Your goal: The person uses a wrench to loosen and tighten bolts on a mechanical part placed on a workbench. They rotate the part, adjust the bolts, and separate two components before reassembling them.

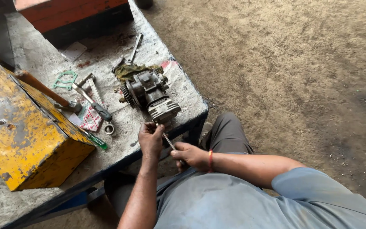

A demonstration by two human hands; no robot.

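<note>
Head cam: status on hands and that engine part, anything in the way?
Left hand and right hand both grip a thin metal rod. Engine part sits at the bench edge, just past the left hand. Rag behind it; nothing between.

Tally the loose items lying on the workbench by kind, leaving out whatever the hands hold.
Wrenches: 2, one, one
Screwdrivers: 2, black-handled, green-handled
Hammer: 1
Green gasket: 1
Metal ring: 1
Rag: 1
Engine part: 1
Yellow metal box: 1
Total: 10
</note>
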